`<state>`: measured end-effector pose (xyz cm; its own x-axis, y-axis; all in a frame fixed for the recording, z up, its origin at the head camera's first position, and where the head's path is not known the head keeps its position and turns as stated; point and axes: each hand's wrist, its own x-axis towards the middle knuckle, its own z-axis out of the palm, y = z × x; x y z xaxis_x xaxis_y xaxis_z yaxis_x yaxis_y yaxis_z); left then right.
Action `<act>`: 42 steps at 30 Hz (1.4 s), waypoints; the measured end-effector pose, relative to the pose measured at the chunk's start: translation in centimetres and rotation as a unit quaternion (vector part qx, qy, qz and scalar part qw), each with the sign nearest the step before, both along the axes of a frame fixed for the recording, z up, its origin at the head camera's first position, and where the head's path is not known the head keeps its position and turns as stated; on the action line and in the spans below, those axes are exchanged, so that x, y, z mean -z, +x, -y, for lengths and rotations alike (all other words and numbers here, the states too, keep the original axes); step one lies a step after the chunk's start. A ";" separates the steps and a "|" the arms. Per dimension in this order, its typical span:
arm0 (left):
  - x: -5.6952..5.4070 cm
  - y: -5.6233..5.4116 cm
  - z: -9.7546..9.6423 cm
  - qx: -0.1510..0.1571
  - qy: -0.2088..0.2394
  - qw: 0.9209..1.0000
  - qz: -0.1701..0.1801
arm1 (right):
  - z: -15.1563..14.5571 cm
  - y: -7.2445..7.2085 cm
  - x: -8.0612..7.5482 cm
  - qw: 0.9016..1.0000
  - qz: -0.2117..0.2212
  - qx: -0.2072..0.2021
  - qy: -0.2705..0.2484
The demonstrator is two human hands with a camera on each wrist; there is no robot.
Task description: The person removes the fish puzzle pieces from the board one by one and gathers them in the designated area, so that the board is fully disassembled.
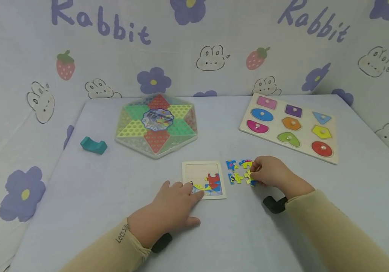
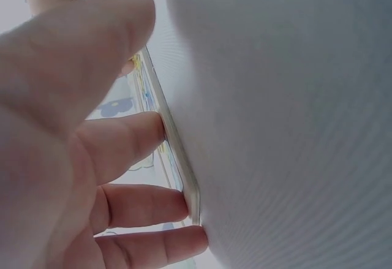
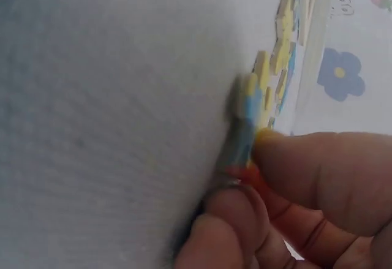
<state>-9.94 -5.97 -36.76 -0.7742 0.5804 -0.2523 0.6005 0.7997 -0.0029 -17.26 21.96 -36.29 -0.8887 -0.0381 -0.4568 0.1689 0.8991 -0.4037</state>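
A small square wooden jigsaw tray (image 1: 183,172) lies flat on the table, with a few joined pieces (image 1: 214,185) along its lower and right part. My left hand (image 1: 172,206) rests at the tray's lower left, fingers stretched out over its edge. In the left wrist view the fingertips (image 2: 153,128) touch the tray's side. Right of the tray lie several loose blue and yellow jigsaw pieces (image 1: 235,178). At their right side my right hand (image 1: 270,175) pinches a jigsaw piece (image 3: 242,143) between thumb and fingers, low over the table; the fingers partly hide it.
Behind the tray lies a hexagonal Chinese checkers board (image 1: 133,130). A wooden shape puzzle board (image 1: 274,132) with knobbed pieces lies at the back right. A teal curved block (image 1: 93,145) sits at the left. A rabbit-printed cloth (image 1: 180,49) hangs behind the table.
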 end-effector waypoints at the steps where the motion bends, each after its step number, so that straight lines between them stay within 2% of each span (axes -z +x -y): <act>1: 0.0 0.0 0.0 0.001 0.000 1.000 0.000 | 0.1 0.1 0.0 1.000 -0.004 0.001 0.007; 6: -0.3 0.2 -0.1 0.005 0.008 1.000 -0.003 | 0.9 0.7 -0.7 0.999 -0.049 -0.008 0.024; 9: -0.4 0.2 -0.1 0.004 0.012 1.000 -0.005 | 2.4 1.2 -0.9 0.997 -0.070 -0.033 0.009; 14: -0.2 0.2 0.1 0.002 0.013 1.000 -0.010 | 5.8 1.5 -0.3 0.993 -0.067 -0.092 -0.020; 18: 0.1 0.2 0.1 0.006 0.015 1.000 -0.018 | 7.7 1.4 0.0 0.990 -0.068 -0.126 -0.002; 22: 0.2 0.2 0.1 0.008 0.014 1.000 -0.025 | 8.5 1.1 0.0 0.988 -0.072 -0.135 0.030; 25: 0.2 0.2 0.1 0.008 0.013 0.999 -0.031 | 8.9 1.0 0.1 0.989 -0.072 -0.129 0.033; 34: 0.1 0.3 0.2 0.007 0.007 0.999 -0.033 | 8.6 1.4 0.1 0.982 -0.090 -0.162 0.020; 42: 0.1 0.3 0.1 0.003 0.012 1.000 -0.020 | 4.0 0.9 -1.5 0.991 -0.076 -0.101 -0.052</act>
<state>-9.64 -6.08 -36.84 -0.7801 0.5903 -0.2073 0.6047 0.7964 -0.0074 -16.33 17.94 -34.74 -0.9164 -0.2616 -0.3030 -0.0796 0.8609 -0.5026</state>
